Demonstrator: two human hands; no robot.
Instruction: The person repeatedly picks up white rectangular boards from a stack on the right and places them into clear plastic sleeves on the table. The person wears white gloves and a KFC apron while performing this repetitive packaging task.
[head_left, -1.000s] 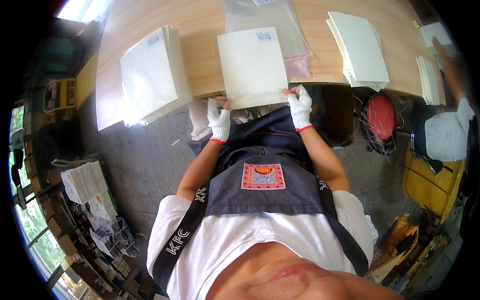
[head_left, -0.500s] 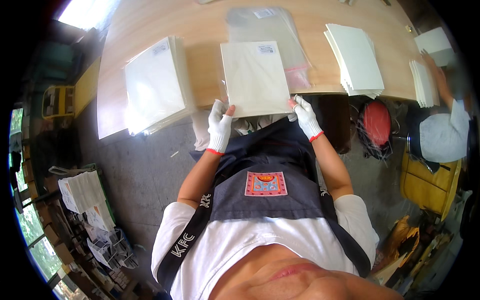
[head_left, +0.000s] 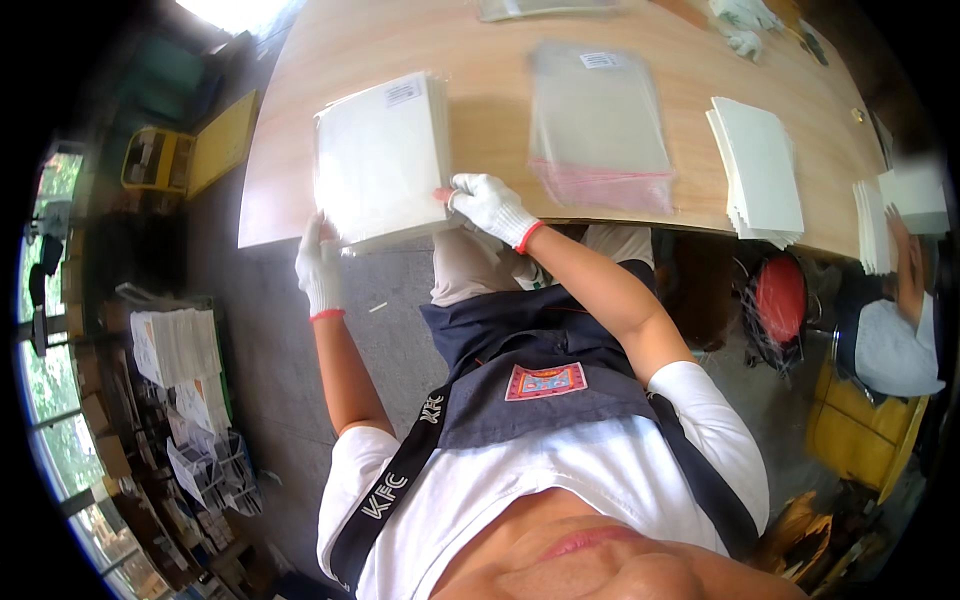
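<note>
Fingertips [head_left: 443, 195] of the gloved right hand [head_left: 490, 205] touch the right edge of a pile of white packets [head_left: 382, 160]; those of the gloved left hand [head_left: 318, 272] sit at its near left corner. Blur hides whether either hand truly pinches. The pile lies between and beyond them, neither hand clearly nearer, its long axis running away across the wooden table [head_left: 490, 110]. Clear sleeves [head_left: 597, 120] lie to its right.

White block letters [head_left: 384, 497] run along the left strap [head_left: 349, 565] of my apron [head_left: 500, 415]; labels on the white stack [head_left: 380, 160] and clear bags [head_left: 600, 120] are illegible.
</note>
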